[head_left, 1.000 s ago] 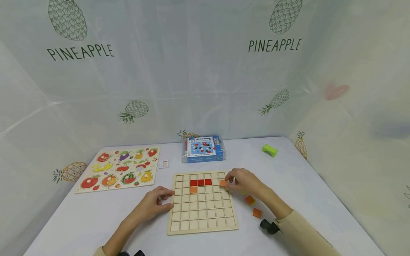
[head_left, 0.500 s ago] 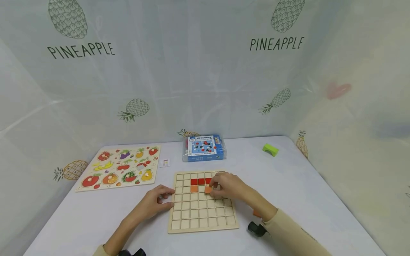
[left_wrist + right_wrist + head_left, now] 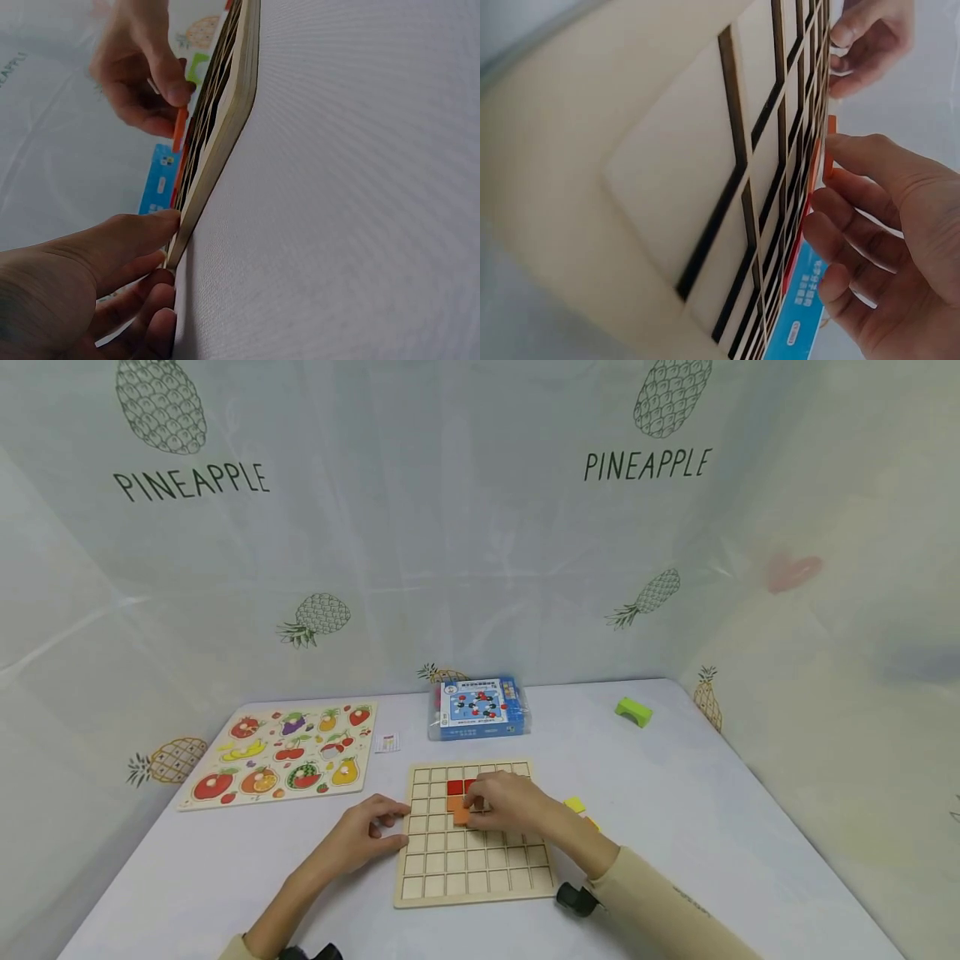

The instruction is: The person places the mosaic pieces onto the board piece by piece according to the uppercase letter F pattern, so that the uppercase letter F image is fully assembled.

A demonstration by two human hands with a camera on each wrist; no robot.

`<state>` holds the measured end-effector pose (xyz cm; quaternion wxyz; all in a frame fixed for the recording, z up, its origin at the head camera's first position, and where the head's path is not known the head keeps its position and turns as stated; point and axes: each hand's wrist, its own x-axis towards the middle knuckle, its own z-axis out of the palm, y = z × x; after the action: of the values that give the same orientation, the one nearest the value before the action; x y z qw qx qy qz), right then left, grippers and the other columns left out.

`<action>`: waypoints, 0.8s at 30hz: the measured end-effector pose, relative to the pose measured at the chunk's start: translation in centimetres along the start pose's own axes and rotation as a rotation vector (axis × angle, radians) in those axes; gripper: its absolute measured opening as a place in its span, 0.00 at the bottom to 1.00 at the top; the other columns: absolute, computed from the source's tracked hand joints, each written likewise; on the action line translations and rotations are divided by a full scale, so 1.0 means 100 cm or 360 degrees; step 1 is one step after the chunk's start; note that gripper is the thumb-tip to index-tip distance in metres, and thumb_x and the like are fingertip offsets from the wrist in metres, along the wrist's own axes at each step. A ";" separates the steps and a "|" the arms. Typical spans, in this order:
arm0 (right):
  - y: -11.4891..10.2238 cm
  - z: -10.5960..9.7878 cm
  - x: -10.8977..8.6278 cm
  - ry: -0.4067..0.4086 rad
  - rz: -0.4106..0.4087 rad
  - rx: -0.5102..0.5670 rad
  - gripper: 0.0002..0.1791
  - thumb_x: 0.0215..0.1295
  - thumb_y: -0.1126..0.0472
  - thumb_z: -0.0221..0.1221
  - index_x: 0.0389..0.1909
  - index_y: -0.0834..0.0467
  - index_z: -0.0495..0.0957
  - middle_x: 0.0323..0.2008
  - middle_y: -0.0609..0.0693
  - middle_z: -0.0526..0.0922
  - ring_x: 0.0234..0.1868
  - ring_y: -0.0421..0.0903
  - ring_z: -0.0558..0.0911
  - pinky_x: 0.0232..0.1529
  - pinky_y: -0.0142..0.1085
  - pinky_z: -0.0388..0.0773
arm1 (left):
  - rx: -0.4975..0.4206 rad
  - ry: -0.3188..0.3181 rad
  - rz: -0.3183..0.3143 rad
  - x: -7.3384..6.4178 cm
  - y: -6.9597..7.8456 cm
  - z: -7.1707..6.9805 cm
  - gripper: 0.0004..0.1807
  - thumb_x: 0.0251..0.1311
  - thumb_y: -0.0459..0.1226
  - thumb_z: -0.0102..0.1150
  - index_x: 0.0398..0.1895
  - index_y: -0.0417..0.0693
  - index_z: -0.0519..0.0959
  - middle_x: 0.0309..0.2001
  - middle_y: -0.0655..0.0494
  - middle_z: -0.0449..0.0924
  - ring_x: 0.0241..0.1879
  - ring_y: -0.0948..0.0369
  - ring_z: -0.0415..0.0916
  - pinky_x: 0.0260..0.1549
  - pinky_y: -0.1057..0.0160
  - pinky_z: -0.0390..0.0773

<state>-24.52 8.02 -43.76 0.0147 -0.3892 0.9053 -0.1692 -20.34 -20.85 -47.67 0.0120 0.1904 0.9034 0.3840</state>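
In the head view my right hand [image 3: 506, 803] is over the wooden grid board [image 3: 476, 868], pinching an orange square tile [image 3: 461, 817] between thumb and fingers. The right wrist view shows this tile [image 3: 830, 146] on edge, standing up from the grid. Just behind it an orange tile [image 3: 453, 802] lies in a cell below red tiles [image 3: 454, 787]; my fingers hide part of that red row. My left hand [image 3: 363, 835] rests at the board's left edge, thumb and fingertips spread along it. In the left wrist view the thumb lies at the rim [image 3: 214, 161].
Right of the board lie a yellow tile [image 3: 574, 804] and another tile [image 3: 592, 823] partly behind my right forearm. A fruit puzzle board [image 3: 281, 756] is at left. A blue boxed set [image 3: 480, 710] stands behind the board, and a green arch block [image 3: 633, 712] sits back right.
My right hand has carried the orange tile leftward from the board's right side to beside the placed orange tile. The left hand stays at the board edge.
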 end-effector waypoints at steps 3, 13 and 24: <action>-0.001 0.003 0.002 0.0000 0.0006 -0.0008 0.10 0.61 0.52 0.66 0.41 0.50 0.85 0.34 0.41 0.83 0.34 0.33 0.75 0.35 0.25 0.74 | 0.0006 0.0000 0.0000 0.000 0.000 0.000 0.22 0.52 0.42 0.73 0.51 0.48 0.82 0.45 0.57 0.80 0.40 0.61 0.74 0.33 0.71 0.74; -0.007 0.008 0.006 -0.0033 0.0017 -0.0005 0.10 0.62 0.52 0.65 0.42 0.50 0.85 0.36 0.40 0.84 0.35 0.34 0.77 0.37 0.25 0.74 | 0.0003 0.0003 0.0010 -0.001 0.001 0.000 0.22 0.52 0.42 0.73 0.51 0.47 0.82 0.46 0.56 0.80 0.40 0.60 0.74 0.33 0.71 0.74; -0.008 0.010 0.007 -0.0036 0.0030 -0.0021 0.10 0.62 0.51 0.66 0.42 0.50 0.85 0.36 0.40 0.84 0.36 0.33 0.78 0.38 0.25 0.75 | 0.0017 0.0004 0.0006 -0.001 0.000 0.001 0.22 0.52 0.42 0.73 0.50 0.47 0.83 0.45 0.56 0.80 0.39 0.61 0.73 0.32 0.71 0.74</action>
<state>-24.28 6.72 -44.37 0.0239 -0.3825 0.9099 -0.1587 -20.26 -20.82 -47.77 0.0092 0.1916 0.9051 0.3795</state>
